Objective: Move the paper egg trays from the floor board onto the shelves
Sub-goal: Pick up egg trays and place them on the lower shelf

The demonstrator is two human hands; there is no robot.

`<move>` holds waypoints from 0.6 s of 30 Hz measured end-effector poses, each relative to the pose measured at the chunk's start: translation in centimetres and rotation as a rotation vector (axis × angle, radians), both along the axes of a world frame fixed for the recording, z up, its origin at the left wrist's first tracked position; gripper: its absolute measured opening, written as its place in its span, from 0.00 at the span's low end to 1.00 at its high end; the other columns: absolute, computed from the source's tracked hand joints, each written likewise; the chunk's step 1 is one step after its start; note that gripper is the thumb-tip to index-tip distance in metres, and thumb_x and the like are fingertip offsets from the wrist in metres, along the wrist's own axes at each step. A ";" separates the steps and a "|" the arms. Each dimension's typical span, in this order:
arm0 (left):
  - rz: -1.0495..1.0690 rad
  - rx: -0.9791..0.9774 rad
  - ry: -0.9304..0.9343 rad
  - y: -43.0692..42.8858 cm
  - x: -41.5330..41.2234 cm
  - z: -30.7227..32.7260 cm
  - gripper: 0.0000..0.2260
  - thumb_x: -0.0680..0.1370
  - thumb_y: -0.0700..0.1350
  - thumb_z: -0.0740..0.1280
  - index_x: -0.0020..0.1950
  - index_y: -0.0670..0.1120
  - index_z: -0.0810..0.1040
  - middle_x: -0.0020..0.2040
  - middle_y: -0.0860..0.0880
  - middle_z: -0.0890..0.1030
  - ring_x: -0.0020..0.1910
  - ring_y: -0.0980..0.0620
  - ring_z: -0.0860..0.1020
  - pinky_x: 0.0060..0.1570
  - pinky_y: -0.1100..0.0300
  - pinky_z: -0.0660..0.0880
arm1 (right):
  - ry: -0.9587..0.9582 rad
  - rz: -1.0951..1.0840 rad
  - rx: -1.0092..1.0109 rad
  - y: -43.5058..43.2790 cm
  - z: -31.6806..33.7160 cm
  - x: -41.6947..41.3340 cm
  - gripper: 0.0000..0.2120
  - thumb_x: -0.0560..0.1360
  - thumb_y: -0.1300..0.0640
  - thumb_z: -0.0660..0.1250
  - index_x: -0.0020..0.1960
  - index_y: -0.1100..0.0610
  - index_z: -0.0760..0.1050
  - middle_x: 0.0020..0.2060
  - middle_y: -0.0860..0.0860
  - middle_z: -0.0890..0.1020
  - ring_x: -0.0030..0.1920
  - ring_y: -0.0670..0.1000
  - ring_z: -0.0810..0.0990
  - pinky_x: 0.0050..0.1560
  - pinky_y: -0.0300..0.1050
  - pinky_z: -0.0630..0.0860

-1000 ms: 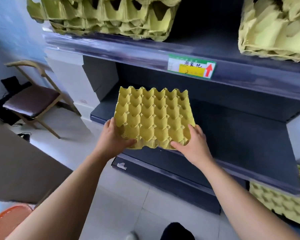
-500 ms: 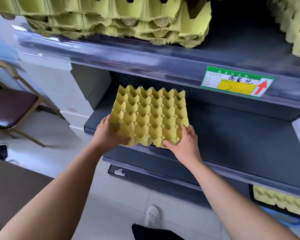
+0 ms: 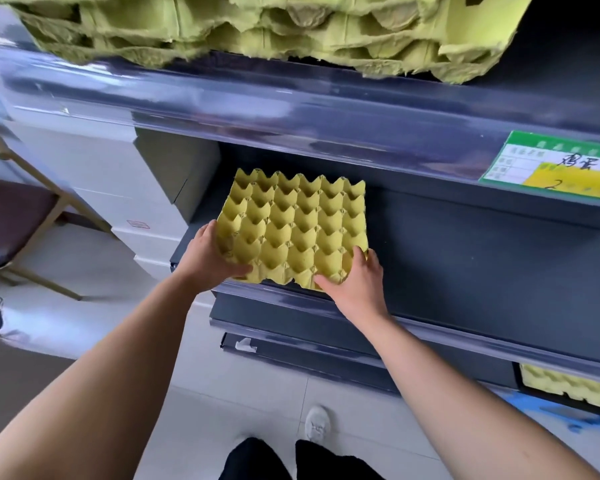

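Your left hand (image 3: 207, 261) grips the near left corner of the egg tray (image 3: 293, 230), thumb on top and fingers wrapped round the side. Your right hand (image 3: 355, 282) holds the near right corner, thumb laid across the cups and fingers along the edge. Both hands carry the tray between them.

The tray sits over the left end of the middle shelf (image 3: 465, 271), its far edge well inside and its near edge at the shelf's front lip. Whether its underside already rests on that shelf cannot be determined.

Progress, as a judgement:
- Above the middle shelf, a stack of trays (image 3: 257, 26) is already placed.
- Below the middle shelf, toward its right end, more trays (image 3: 568, 386) are stored.
- On the middle shelf itself, this tray is the only one visible, so placement there is probably just starting.

The floor board is out of view, so you cannot tell how many trays remain.
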State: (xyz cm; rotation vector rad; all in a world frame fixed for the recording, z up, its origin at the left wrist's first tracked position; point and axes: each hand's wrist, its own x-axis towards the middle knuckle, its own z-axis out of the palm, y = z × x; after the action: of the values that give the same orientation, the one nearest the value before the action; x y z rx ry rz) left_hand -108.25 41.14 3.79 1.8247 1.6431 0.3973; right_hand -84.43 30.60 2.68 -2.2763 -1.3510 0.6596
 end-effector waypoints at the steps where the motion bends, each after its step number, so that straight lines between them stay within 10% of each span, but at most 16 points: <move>1: -0.011 0.003 -0.002 0.3 -0.2 -0.3 0.39 0.57 0.50 0.82 0.64 0.48 0.69 0.60 0.47 0.72 0.57 0.45 0.73 0.59 0.48 0.72 | -0.011 -0.008 -0.007 0.2 -0.2 -0.3 0.46 0.69 0.37 0.70 0.75 0.59 0.53 0.75 0.61 0.52 0.74 0.60 0.52 0.71 0.52 0.59; 11: -0.108 -0.023 0.107 2.8 -2.1 -2.1 0.45 0.64 0.52 0.79 0.73 0.41 0.60 0.68 0.43 0.66 0.64 0.42 0.68 0.64 0.49 0.67 | -0.116 -0.072 -0.089 1.8 -0.7 -3.4 0.48 0.68 0.36 0.69 0.75 0.61 0.52 0.74 0.63 0.55 0.72 0.62 0.59 0.71 0.54 0.62; 18: -0.270 0.181 0.222 1.9 -1.8 0.4 0.36 0.73 0.54 0.70 0.75 0.42 0.60 0.72 0.42 0.65 0.69 0.40 0.65 0.67 0.49 0.63 | -0.271 -0.077 0.065 -0.9 1.6 -4.2 0.32 0.74 0.45 0.66 0.70 0.62 0.64 0.72 0.59 0.64 0.70 0.59 0.64 0.69 0.50 0.63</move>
State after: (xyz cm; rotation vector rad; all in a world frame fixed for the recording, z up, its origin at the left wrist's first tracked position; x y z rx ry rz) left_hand -110.01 43.09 4.20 2.2621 1.5120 0.2368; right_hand -88.63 29.67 4.30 -2.4168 -1.3711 0.2852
